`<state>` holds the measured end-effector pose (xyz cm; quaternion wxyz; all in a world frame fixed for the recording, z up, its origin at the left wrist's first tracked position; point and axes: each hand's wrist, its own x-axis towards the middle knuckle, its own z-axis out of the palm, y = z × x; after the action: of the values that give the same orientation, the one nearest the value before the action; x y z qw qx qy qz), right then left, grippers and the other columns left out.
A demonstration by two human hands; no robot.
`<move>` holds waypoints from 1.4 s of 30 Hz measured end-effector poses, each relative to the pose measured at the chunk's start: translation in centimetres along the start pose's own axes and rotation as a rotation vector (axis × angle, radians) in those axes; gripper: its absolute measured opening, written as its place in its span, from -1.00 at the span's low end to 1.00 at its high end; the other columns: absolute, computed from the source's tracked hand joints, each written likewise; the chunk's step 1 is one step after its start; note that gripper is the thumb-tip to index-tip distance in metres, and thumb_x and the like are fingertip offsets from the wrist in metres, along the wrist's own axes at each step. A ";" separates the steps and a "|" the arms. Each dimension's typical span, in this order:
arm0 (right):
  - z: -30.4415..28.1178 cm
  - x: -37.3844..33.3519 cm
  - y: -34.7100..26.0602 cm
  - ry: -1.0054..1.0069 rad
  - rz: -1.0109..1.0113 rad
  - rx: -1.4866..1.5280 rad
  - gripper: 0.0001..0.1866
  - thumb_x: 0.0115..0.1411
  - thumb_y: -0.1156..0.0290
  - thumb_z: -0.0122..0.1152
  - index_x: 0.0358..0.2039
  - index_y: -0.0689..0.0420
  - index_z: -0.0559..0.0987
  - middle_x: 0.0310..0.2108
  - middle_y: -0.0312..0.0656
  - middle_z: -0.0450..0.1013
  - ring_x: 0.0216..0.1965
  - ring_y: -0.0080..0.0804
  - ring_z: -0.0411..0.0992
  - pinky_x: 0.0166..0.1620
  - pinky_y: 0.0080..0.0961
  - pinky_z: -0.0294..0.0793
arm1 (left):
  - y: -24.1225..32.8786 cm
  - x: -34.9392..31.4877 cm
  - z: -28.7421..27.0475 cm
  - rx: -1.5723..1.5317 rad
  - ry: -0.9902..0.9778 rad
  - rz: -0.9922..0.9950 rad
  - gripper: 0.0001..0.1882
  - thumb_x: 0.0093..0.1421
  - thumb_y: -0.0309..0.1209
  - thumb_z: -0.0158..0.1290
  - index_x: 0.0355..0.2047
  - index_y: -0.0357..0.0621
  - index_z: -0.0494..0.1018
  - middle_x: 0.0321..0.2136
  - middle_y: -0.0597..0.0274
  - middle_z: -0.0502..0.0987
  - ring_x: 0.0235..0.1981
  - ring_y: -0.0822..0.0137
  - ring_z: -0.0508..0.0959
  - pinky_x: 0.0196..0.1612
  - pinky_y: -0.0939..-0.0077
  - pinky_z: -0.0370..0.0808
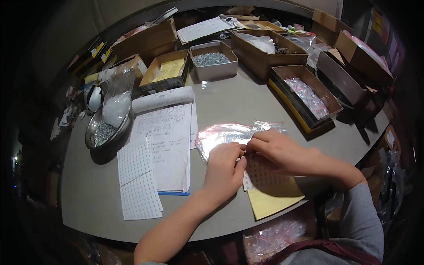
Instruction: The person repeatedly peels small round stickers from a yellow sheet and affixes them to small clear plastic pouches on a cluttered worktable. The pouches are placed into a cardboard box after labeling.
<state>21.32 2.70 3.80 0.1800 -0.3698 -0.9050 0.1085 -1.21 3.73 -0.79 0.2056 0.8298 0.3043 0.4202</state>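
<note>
My left hand [224, 164] and my right hand [278, 150] meet over the near part of the table, fingertips almost touching. Both are closed in a pinch, and whatever sits between the fingers is too small or hidden to make out. Under my right hand lies a white sheet of small printed labels [264, 179], partly shaded by it. A yellow paper [273, 202] sticks out from beneath that sheet toward the table's front edge. Just beyond my fingers spreads a fan of clear zip bags [221, 134] with red seal lines, partly covered by my hands.
Left lie a clipboard of handwritten pages [170, 150] and more label sheets [140, 190]. A metal bowl [100, 134] holds small metal parts and a plastic bag. Behind stands a white box of metal parts [212, 59]; a box of zip bags [304, 95] is right.
</note>
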 end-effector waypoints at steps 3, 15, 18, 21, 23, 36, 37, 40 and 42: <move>0.5 -0.1 -0.2 0.110 -0.052 -0.132 -0.49 -0.18 0.55 0.37 -0.11 0.23 0.50 -0.15 0.02 0.45 -0.08 0.07 0.43 0.00 -0.15 0.44 | 0.1 0.5 -0.1 -0.075 0.036 0.020 -0.87 0.22 -0.52 0.13 -0.22 -0.27 0.56 -0.24 0.01 0.63 -0.06 -0.01 0.59 0.17 0.01 0.36; 3.6 -4.2 1.6 0.407 -0.102 -0.427 -0.62 0.06 0.55 0.22 -0.09 0.41 0.51 -0.10 0.19 0.41 -0.02 0.23 0.42 0.07 0.05 0.44 | -1.7 0.7 5.4 -0.090 0.215 -0.051 -0.87 0.23 -0.46 0.07 -0.34 -0.29 0.55 -0.40 -0.04 0.57 -0.32 -0.11 0.58 0.23 -0.14 0.29; 3.3 -3.6 -0.5 0.446 -0.099 -0.463 -0.66 0.05 0.61 0.23 -0.12 0.41 0.49 -0.13 0.20 0.40 -0.05 0.23 0.41 0.05 0.01 0.44 | -1.5 0.9 5.6 -0.148 0.151 -0.097 -0.86 0.25 -0.49 0.03 -0.43 -0.29 0.51 -0.46 -0.04 0.54 -0.34 -0.10 0.56 0.28 -0.09 0.22; 3.5 -3.9 -2.1 0.389 -0.028 -0.444 -0.64 0.04 0.60 0.22 -0.12 0.42 0.48 -0.11 0.21 0.38 -0.03 0.25 0.38 0.07 0.04 0.41 | -1.3 0.3 5.2 -0.140 0.125 -0.148 -0.82 0.25 -0.49 0.01 -0.50 -0.28 0.46 -0.51 -0.02 0.51 -0.36 -0.08 0.55 0.28 -0.06 0.22; 3.2 -4.0 -2.4 0.368 0.002 -0.406 -0.63 0.01 0.60 0.21 -0.12 0.42 0.48 -0.12 0.20 0.37 -0.03 0.25 0.37 0.07 0.06 0.40 | -1.3 0.5 5.3 -0.124 0.135 -0.134 -0.81 0.25 -0.49 0.01 -0.51 -0.27 0.44 -0.53 -0.02 0.49 -0.38 -0.07 0.54 0.26 -0.05 0.24; -5.6 0.3 2.1 0.269 0.300 0.359 -0.87 0.20 0.48 0.26 -0.30 0.28 0.57 -0.43 -0.17 0.50 -0.38 -0.45 0.47 -0.27 -0.42 0.45 | -0.6 0.2 1.8 0.234 -0.037 0.112 -0.85 0.23 -0.53 0.11 -0.22 -0.34 0.52 -0.07 -0.10 0.62 0.09 -0.06 0.54 0.19 0.02 0.36; -5.3 0.9 2.2 0.189 0.373 0.397 -0.84 0.21 0.44 0.25 -0.30 0.30 0.58 -0.43 -0.18 0.52 -0.39 -0.47 0.47 -0.28 -0.43 0.46 | 0.1 -0.3 1.0 0.218 -0.063 0.105 -0.84 0.22 -0.53 0.11 -0.20 -0.34 0.52 -0.06 -0.10 0.62 0.09 -0.06 0.54 0.19 0.03 0.36; -4.1 2.4 4.4 -0.035 0.421 0.478 -0.78 0.26 0.34 0.25 -0.27 0.27 0.59 -0.45 -0.30 0.49 -0.41 -0.64 0.36 -0.31 -0.56 0.39 | 0.8 -0.2 0.1 0.213 -0.081 0.106 -0.83 0.22 -0.54 0.12 -0.18 -0.34 0.51 -0.05 -0.10 0.62 0.10 -0.05 0.54 0.20 0.05 0.37; -2.6 3.4 4.9 -0.085 0.374 0.430 -0.77 0.23 0.32 0.27 -0.28 0.26 0.62 -0.47 -0.29 0.50 -0.44 -0.61 0.36 -0.33 -0.54 0.40 | 0.8 -0.6 0.2 0.215 -0.086 0.105 -0.82 0.21 -0.54 0.12 -0.19 -0.35 0.51 -0.04 -0.10 0.62 0.11 -0.06 0.53 0.20 0.06 0.37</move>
<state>23.21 8.79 5.40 0.1931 -0.4788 -0.7841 0.3444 -1.06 2.74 -0.80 0.1061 0.8791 0.2947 0.3593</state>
